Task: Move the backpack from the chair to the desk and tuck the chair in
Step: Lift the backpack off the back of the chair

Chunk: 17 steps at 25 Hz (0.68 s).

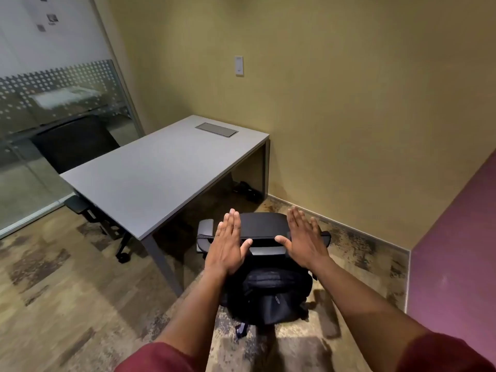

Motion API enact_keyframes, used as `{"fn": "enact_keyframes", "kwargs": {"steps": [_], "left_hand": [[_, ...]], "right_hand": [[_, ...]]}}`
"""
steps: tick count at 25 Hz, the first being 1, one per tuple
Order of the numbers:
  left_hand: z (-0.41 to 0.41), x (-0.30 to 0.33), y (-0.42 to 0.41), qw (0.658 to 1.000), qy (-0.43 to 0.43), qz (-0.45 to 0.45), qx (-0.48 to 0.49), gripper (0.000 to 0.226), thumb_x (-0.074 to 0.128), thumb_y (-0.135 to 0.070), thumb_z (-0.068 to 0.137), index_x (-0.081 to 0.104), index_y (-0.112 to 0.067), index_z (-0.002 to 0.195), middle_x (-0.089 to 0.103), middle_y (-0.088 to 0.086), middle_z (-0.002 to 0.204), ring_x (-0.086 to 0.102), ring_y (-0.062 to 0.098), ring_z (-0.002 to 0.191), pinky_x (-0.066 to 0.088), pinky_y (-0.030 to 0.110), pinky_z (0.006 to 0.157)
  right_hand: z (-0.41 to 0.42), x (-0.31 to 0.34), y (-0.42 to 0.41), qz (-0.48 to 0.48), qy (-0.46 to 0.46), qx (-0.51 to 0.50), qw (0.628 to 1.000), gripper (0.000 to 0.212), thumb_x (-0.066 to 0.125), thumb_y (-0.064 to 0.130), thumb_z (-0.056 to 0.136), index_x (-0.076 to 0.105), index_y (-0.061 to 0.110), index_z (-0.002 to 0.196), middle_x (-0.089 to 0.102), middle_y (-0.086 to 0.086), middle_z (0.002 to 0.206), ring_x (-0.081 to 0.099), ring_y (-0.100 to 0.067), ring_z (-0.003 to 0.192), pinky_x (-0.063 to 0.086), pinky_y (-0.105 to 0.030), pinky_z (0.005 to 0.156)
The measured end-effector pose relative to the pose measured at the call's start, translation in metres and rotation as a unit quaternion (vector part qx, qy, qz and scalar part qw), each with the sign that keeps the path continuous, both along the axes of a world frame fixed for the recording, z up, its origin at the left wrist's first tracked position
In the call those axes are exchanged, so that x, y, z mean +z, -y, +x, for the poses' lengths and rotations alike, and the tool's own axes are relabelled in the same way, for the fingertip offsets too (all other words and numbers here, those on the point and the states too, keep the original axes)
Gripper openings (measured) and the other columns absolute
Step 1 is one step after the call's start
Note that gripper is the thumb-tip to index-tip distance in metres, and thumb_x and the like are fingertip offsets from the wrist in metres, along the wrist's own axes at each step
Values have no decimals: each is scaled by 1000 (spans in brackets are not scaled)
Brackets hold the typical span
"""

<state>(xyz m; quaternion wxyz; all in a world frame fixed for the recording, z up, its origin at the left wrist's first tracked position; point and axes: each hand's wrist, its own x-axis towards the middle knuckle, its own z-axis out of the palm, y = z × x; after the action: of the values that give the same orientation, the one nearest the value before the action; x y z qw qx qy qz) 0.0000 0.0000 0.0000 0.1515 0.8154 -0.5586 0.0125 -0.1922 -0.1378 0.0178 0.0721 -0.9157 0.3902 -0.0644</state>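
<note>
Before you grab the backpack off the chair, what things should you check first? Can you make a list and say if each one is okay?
1. Backpack is on the chair, within easy reach below the hands: ok.
2. Left hand is empty, fingers spread flat: ok.
3. Right hand is empty and open too: ok.
4. Desk has bare top to set the backpack on; only a flush cable hatch near the wall: ok.
5. A handle or strap to grab: one strap end hangs low at the front, top handle cannot tell.
6. Room under the desk for tucking the chair in: dark items lie on the floor near the wall, cannot tell.
</note>
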Motion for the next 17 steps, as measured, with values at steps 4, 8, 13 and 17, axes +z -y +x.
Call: {"fn": "enact_keyframes", "kwargs": {"steps": [4, 8, 13, 17], "left_hand": [[-6, -7, -7, 1000, -3, 31, 1, 80, 23, -59, 100, -10, -12, 156, -15, 5, 163, -17, 15, 149, -11, 29, 119], [-10, -15, -9, 999, -25, 47, -7, 77, 23, -55, 101, -7, -11, 157, -10, 6, 164, -15, 12, 148, -12, 27, 118], [-11, -22, -5, 998, -36, 53, -3, 73, 20, -53, 102, -4, -12, 157, -5, 7, 166, -10, 16, 151, -10, 30, 120], [-15, -23, 6, 994, -50, 82, 49, 73, 20, -53, 101, 5, -10, 158, 6, 9, 166, -4, 21, 153, -8, 38, 122]], "right_hand": [[-4, -16, -5, 24, -26, 2, 999, 80, 26, 66, 96, -1, 22, 157, -8, -6, 164, -3, -25, 151, 1, -50, 120], [-8, -27, -5, 57, -48, -2, 997, 77, 28, 64, 97, 4, 23, 157, -5, -6, 165, 0, -27, 151, 5, -50, 119], [-8, -36, -4, 67, -46, -15, 997, 74, 27, 64, 97, 12, 22, 157, 3, -4, 165, 0, -24, 151, 6, -50, 119], [-1, -40, -4, 72, -29, -39, 996, 70, 27, 60, 98, 19, 22, 156, 13, -3, 164, 3, -23, 150, 6, -52, 119]]}}
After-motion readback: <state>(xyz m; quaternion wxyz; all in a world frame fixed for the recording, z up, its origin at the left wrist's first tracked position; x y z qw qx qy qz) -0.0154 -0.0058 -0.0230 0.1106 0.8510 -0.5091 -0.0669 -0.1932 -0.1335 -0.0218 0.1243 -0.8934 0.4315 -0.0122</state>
